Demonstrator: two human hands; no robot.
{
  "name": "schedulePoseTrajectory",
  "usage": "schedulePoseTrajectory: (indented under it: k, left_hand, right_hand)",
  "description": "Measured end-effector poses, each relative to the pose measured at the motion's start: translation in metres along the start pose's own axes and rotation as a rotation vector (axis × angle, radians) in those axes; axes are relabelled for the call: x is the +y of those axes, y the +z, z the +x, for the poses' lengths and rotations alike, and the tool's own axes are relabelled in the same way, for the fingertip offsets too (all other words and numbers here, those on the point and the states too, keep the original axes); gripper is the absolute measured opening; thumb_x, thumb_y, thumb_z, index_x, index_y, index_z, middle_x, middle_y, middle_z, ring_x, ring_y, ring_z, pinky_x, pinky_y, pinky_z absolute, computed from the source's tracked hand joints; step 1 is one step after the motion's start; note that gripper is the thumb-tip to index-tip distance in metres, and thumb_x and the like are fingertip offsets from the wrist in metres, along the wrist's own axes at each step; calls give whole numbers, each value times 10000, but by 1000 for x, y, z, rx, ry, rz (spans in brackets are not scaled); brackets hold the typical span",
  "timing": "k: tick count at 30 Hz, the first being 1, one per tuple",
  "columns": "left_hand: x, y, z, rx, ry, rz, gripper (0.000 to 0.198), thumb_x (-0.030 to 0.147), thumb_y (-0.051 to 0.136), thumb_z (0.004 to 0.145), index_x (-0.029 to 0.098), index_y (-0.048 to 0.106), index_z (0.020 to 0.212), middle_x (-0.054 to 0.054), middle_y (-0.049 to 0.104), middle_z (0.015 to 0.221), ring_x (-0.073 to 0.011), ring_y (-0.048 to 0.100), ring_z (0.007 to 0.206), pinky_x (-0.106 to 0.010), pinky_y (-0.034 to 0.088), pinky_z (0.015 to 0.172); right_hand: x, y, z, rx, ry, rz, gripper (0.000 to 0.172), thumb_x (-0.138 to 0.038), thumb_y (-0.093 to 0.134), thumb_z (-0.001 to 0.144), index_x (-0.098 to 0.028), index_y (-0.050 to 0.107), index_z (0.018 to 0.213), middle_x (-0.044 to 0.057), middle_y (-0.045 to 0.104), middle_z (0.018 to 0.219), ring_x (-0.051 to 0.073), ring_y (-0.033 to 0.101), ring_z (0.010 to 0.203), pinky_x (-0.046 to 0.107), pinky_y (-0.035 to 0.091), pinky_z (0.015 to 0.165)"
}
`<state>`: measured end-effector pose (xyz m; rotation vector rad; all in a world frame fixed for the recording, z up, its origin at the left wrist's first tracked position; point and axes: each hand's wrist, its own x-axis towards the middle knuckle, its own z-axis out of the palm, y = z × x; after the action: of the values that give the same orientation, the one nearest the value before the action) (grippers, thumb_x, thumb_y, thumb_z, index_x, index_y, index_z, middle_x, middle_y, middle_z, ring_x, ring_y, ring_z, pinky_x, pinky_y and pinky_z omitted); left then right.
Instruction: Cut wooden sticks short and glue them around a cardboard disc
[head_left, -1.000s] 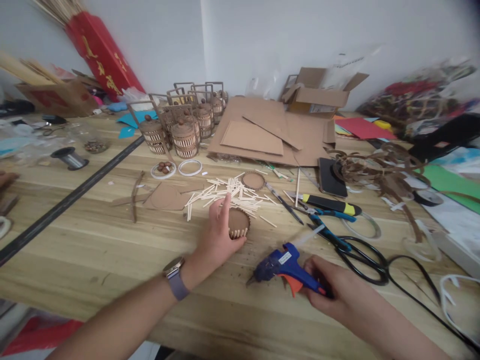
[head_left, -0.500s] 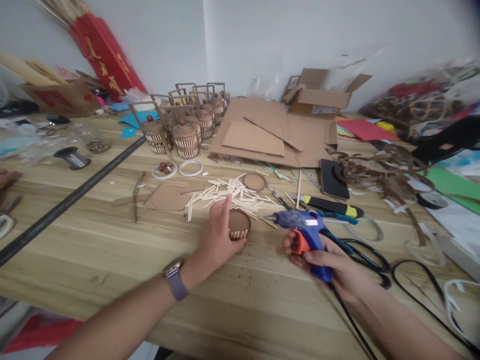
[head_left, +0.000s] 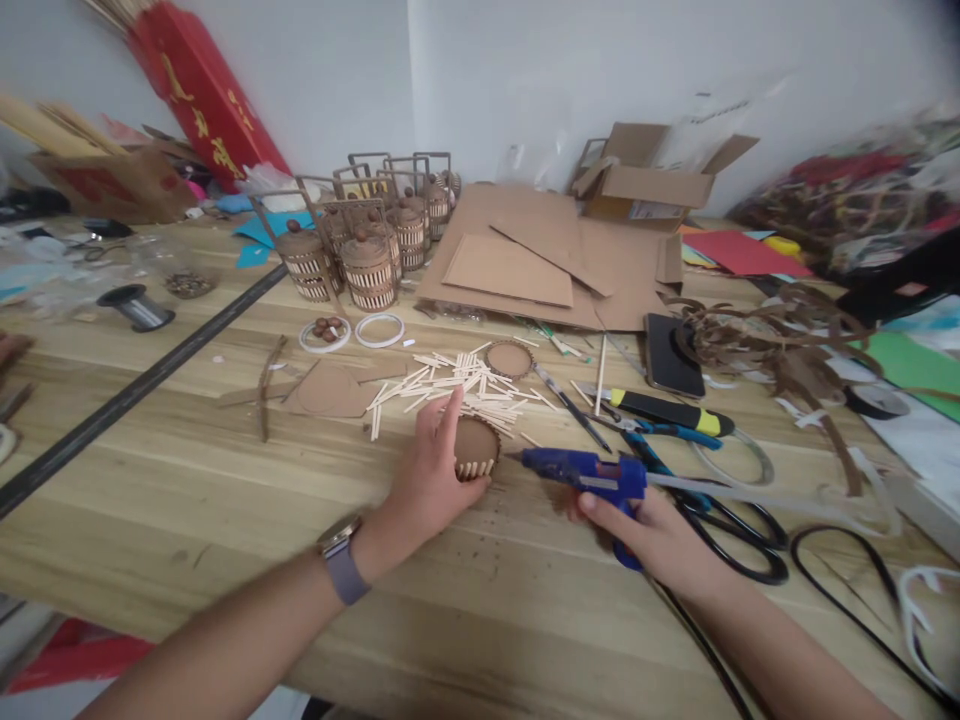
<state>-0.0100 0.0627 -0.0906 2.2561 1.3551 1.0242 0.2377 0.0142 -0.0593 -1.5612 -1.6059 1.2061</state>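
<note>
My left hand grips a small round cardboard base at its left and near edge, thumb along the near rim, index finger raised. A short row of upright wooden sticks lines the base's near inside edge. In my right hand is a blue hot glue gun, its nozzle pointing left, close to the base's right rim and apparently just short of it. A clear glue stick sticks out of the gun's back. Behind the base lies a loose pile of short wooden sticks, with a second round base beside it.
Finished little stick baskets stand at the back, left of cardboard sheets. On the right are a utility knife, black-handled scissors, a phone and brown strips. Another person's hand shows at the far left.
My right hand has turned the glue gun and brought its nozzle left and down toward the base's right rim. The left hand keeps its hold on the base.
</note>
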Motion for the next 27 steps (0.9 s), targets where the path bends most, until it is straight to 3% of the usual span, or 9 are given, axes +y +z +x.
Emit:
schedulePoseTrajectory:
  k: [5,11,16,22,27]
  left_hand:
    - [0,1,0,17,1,14,1146,137,764,651,293,19,1508,-169,358,1378,-348,407,1281,-532,406,1021]
    - [0,1,1,20,17,14,1139,127,746,660,300,6,1509,-161,362,1376,-341,406,1286,-532,401,1029]
    - [0,1,1,13,1,19,1121,133,738,659,294,23,1507,-165,360,1372,-350,410,1282,-535,407,1023]
    - [0,1,0,13,13,41,1096,154,729,670,275,33,1508,-171,360,1379,-354,387,1302,-556,371,1054]
    - [-1,0,0,9,2,31,1076,151,718,671,269,53,1508,-169,361,1383,-348,395,1298,-547,379,1048]
  right_hand:
    - [-9,7,-4,-45,-89,-215,467,-642,523,801,-197,590,677,16,601,621,173,545,584,281,480,562]
    - [-10,10,-4,-21,-188,-308,379,-524,501,846,-200,689,906,72,734,891,251,671,806,339,544,739]
    - [-8,13,-3,-15,-219,-389,369,-500,475,854,-205,684,779,63,724,778,238,664,718,326,540,670]
    - [-6,15,-3,-6,-244,-405,376,-483,465,865,-191,701,833,71,727,801,240,663,733,326,531,667]
    - [-5,16,-3,1,-251,-419,373,-484,462,868,-197,673,761,62,714,753,225,653,692,316,523,638]
